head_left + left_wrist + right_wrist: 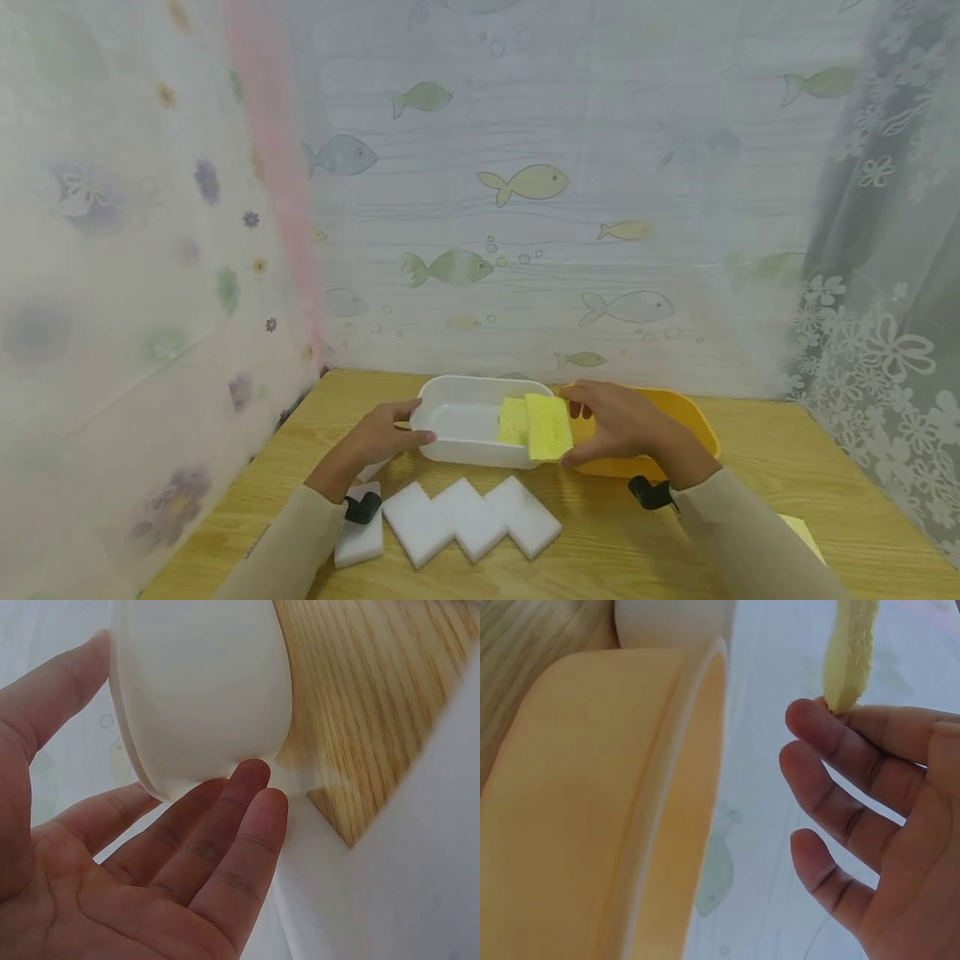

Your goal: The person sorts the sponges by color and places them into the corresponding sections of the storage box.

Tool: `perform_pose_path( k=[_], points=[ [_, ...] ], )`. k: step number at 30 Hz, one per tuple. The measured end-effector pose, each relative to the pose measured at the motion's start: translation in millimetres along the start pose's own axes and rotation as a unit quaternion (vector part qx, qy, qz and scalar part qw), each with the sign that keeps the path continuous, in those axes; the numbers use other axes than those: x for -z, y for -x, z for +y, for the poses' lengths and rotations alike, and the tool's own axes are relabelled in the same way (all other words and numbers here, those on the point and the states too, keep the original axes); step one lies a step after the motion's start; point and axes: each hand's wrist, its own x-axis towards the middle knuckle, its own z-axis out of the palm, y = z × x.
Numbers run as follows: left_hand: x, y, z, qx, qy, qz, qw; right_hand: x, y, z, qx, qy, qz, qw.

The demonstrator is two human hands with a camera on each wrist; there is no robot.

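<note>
My left hand (386, 433) grips the left end of a white plastic tub (480, 454), thumb on the near side and fingers on the far side. In the left wrist view, fingertips rest against the tub's rounded end (202, 690). My right hand (618, 425) pinches a yellow sponge (549, 427) by its edges, holding it over the tub's right end. The right wrist view shows the sponge (849, 652) between thumb and index finger, the other fingers loosely bent. Another yellow sponge (513, 420) is in the tub, partly hidden behind the held one.
An orange tub (686, 417) stands right of the white one, beneath my right hand. Several white sponge blocks (468, 518) lie in front on the wooden table (615, 550). A yellow piece (804, 533) shows beyond my right sleeve. Patterned curtains (525, 250) hang behind and beside the table.
</note>
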Motion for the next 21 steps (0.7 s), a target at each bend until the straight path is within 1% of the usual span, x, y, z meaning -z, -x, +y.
perform_pose_path(
  k=[8,12,15,18,21],
  points=[
    [-0.6,-0.7,0.3,0.004,-0.007,0.003,1.0,-3,-17,-1,-0.025,0.017,-0.002,1.0],
    [-0.3,0.1,0.9,0.006,-0.008,0.005,0.9999,-4,-27,-2,-0.033,0.009,-0.002,0.999],
    [-0.1,0.8,1.3,0.004,-0.005,0.006,1.0,-4,-33,-4,-0.047,-0.004,-0.014,0.999],
    [-0.4,1.7,2.0,0.002,-0.003,0.004,1.0,-6,-38,-7,-0.056,-0.005,-0.022,0.998],
    [-0.9,2.5,3.1,0.002,-0.005,0.005,1.0,-8,-43,-9,-0.054,-0.008,-0.022,0.998]
  ],
)
